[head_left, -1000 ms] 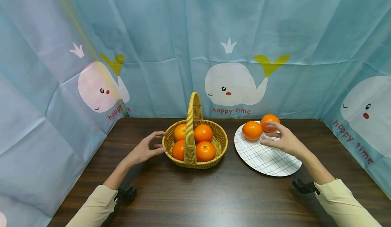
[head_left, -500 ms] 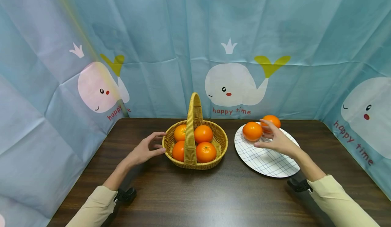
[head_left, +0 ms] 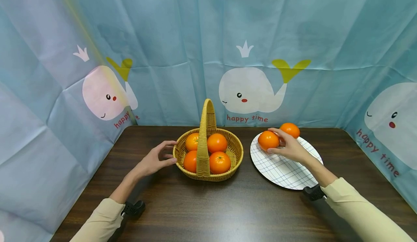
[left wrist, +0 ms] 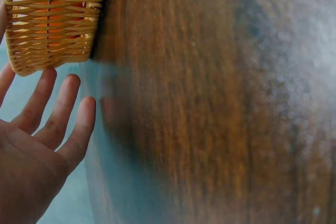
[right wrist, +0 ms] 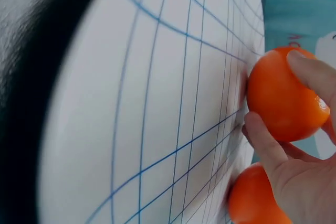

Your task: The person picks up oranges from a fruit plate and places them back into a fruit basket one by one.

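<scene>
My right hand (head_left: 291,149) holds an orange (head_left: 267,140) on the plate (head_left: 290,173), thumb and fingers round its sides. In the right wrist view the thumb and fingertips touch this orange (right wrist: 281,98). A second orange (head_left: 290,130) sits behind the hand at the plate's back edge. My left hand (head_left: 153,161) is at the left side of a wicker basket (head_left: 203,155), thumb and fingers spread at its rim. The left wrist view shows the fingers fairly straight, tips at the basket's woven wall (left wrist: 50,35). Several oranges (head_left: 219,162) lie in the basket, partly hidden by its handle.
Both stand on a dark wooden table (head_left: 224,209), the plate to the right of the basket. A blue curtain (head_left: 169,90) with whale prints hangs behind the table and along its sides. The basket's tall arched handle (head_left: 208,108) rises over its middle.
My right hand has moved left across the plate, from beside the rear orange to the front-left one, and its fingers have closed round it. My left hand and the basket have stayed put.
</scene>
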